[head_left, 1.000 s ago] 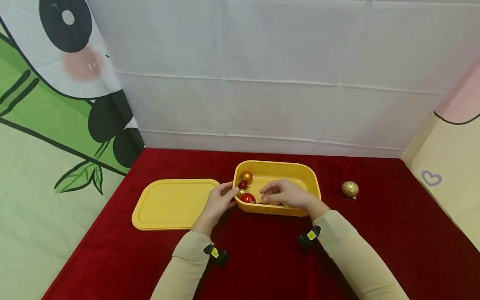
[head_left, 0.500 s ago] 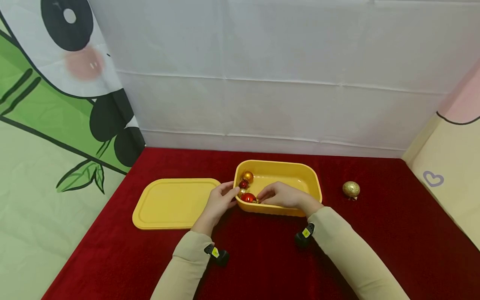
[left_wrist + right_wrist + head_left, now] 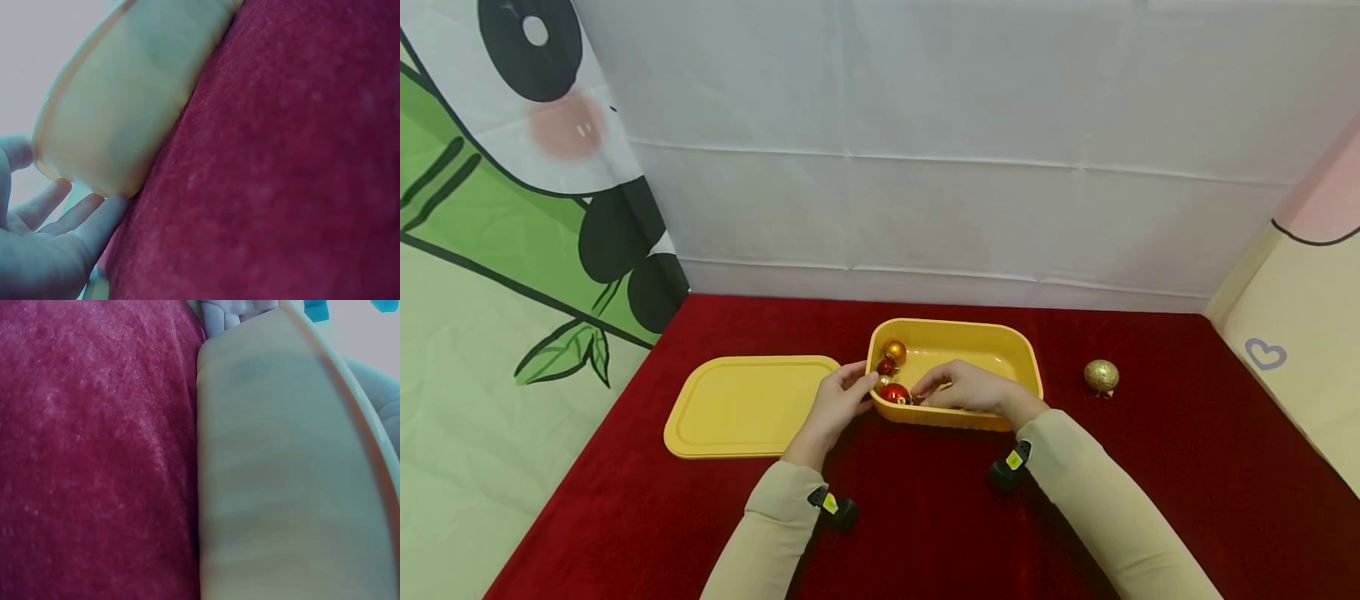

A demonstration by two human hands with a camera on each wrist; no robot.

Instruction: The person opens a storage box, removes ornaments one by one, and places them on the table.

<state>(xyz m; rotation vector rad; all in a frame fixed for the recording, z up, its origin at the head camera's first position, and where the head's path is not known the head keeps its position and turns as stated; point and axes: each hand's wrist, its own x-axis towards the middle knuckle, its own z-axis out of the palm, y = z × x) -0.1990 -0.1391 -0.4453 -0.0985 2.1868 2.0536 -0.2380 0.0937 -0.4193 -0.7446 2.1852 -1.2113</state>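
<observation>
A yellow box point(image 3: 955, 417) stands uncovered on the red cloth. My left hand point(image 3: 835, 404) grips its left end, thumb at the rim and fingers against the outer wall. In the left wrist view, the fingertips point(image 3: 115, 203) touch the box's lower wall. My right hand point(image 3: 966, 387) reaches inside with curled fingers, pinching a small reddish Christmas bauble point(image 3: 917, 399), mostly hidden by the fingertips. Beside it lies a larger shiny red bauble point(image 3: 892, 392). Along the left inner wall sit a pale gold bauble point(image 3: 883, 382), a small dark red one point(image 3: 887, 367) and an orange-gold one point(image 3: 895, 350).
The yellow lid point(image 3: 737, 408) lies flat left of the box, its right end near my left hand. A glittery gold bauble point(image 3: 1101, 376) rests on the red cloth point(image 3: 925, 517) to the right. A white fabric backdrop point(image 3: 955, 208) rises behind the table.
My right hand has lowered into the box and shifted left toward the red bauble. That bauble has turned, its cap now facing forward. The left hand keeps its grip on the box.
</observation>
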